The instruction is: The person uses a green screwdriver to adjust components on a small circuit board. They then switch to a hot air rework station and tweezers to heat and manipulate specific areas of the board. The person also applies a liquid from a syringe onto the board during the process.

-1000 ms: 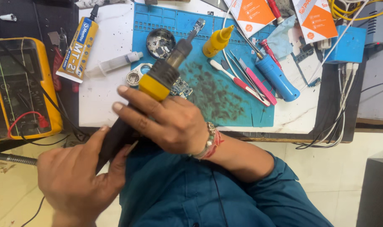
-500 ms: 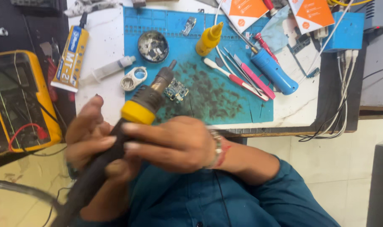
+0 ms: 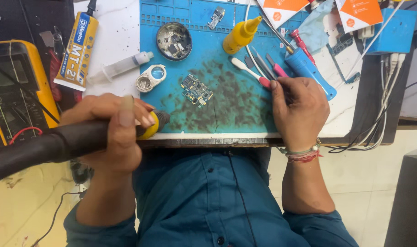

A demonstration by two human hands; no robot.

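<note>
Since half a second ago the right hand point(image 3: 300, 112) has let go of the black hot-air handpiece point(image 3: 66, 144) and gone out to the tools on the mat, and the handpiece has swung from pointing up the bench to lying level along the near edge. The left hand point(image 3: 112, 132) now carries it alone, fingers wrapped tight over the barrel just behind the yellow collar point(image 3: 152, 127), nozzle toward the mat's near left corner. It looks stiff and fairly heavy, with a thick hose dragging off to the left, so the grip near the collar is the sensible one, clear of the metal tip. The right hand is curled over the handles of the pink-tipped brush point(image 3: 249, 73) and the tweezers point(image 3: 265, 61); it seems to pinch one of them, though the fingers hide which. Between the hands, on the stained blue silicone mat point(image 3: 208, 110), the small circuit board point(image 3: 197, 90) lies flat, apart from both, nearer the nozzle. It is light, thin and fragile, best taken by its edges. Farther back sit a white metal ring bracket point(image 3: 151, 78), a syringe point(image 3: 119, 67), a round dish of parts point(image 3: 173, 41), a yellow squeeze bottle point(image 3: 239, 36), a blue-handled screwdriver point(image 3: 309, 73) and a glue tube point(image 3: 78, 48); a yellow multimeter point(image 3: 14, 91) lies far left.
</note>
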